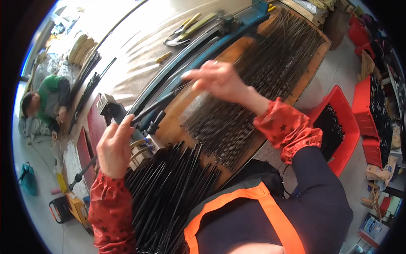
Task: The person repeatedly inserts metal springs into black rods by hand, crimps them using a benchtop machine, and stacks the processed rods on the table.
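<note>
The left hand [115,146] rests with curled fingers on the small grey metal fixture [141,139] at the edge of the wooden workboard [230,53]; whether it really grips something there I cannot tell, because the fingers hide it. The right hand [215,78] hovers over the wide layer of thin dark coiled metal springs [253,84] and pinches one spring between thumb and fingertips, though motion blur makes this a little unsure. Just below the fixture lies a heap of long black slim tubes [169,199], touching the board. In my judgement each spring is light but bendy and easy to tangle with its neighbours, so it is best held near one end and lifted along its length. The tubes look stiff and smooth, perhaps slippery. A red plastic crate [344,127] stands at the right.
</note>
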The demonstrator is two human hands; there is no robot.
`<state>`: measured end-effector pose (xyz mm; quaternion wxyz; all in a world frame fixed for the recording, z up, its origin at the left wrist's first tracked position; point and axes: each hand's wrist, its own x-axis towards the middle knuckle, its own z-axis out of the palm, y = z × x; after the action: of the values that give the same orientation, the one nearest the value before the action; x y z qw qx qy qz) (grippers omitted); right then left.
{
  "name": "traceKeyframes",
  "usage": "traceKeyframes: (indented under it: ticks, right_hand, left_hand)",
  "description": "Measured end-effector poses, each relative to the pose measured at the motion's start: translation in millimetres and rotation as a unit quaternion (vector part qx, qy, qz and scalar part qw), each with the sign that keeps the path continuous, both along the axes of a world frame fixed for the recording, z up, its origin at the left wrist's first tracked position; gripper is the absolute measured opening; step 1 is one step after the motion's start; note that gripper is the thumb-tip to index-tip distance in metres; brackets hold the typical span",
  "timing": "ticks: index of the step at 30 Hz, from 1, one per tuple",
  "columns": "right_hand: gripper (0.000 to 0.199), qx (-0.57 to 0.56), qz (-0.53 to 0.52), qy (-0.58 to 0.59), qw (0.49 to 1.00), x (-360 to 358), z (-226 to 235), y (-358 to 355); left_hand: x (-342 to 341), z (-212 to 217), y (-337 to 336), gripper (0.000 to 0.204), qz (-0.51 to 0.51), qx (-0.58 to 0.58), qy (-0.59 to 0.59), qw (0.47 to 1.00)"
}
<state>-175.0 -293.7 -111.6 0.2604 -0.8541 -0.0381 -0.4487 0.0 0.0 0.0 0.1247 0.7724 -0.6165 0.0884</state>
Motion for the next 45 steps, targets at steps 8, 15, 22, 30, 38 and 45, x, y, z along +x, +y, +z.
traceKeyframes:
  ticks: [8,15,22,30,38,45]
  right_hand:
    - [0.035,-0.045,-0.018,-0.039,0.998,32.4,0.5,35.1]
    - [0.025,0.194,0.009,0.264,0.945,51.0,-18.5,30.3]
    - [0.024,0.187,0.310,0.158,0.919,177.0,46.7,148.5]
    - [0.020,-0.002,0.297,0.109,0.949,217.4,41.1,172.4]
    - [0.014,-0.249,0.205,0.229,0.918,233.4,33.0,201.1]
    - [0.012,-0.301,0.011,0.047,0.952,162.3,-4.6,54.3]
  left_hand:
    - [16.1,-7.3,30.1,0.026,0.005,-0.058,-0.051,0.997]
    - [64.9,37.2,96.3,0.017,0.147,-0.164,-0.101,0.970]
    - [54.3,55.6,139.7,0.022,0.206,-0.214,-0.077,0.952]
    - [48.3,30.4,229.7,0.021,0.290,-0.180,-0.085,0.936]
    - [57.4,15.9,226.2,0.022,0.281,-0.179,-0.088,0.939]
    - [73.5,0.4,246.2,0.021,0.297,-0.111,-0.078,0.945]
